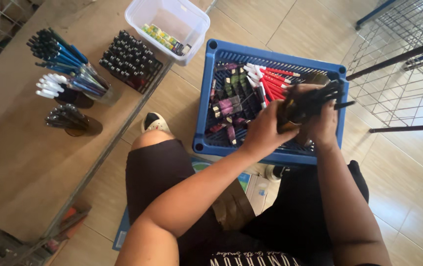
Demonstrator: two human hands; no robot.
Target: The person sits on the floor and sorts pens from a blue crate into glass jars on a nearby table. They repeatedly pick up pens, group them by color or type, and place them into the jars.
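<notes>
A person is sitting over a blue plastic crate [206,98] on the tiled floor, sorting pens. The wooden bench [19,162] off to the left of both hands is already carrying sorted stock: cups of blue pens [59,54], white-capped pens [51,86] and dark pens [66,118], a tray of black pens [130,59], and a clear tub [172,19]. Red pens [270,81] and mixed items are waiting in the crate beneath the hands. The left hand [263,133] and right hand [322,123] are both closing a grip around a bundle of black pens [310,101] just above the crate, so sorting looks partly finished.
</notes>
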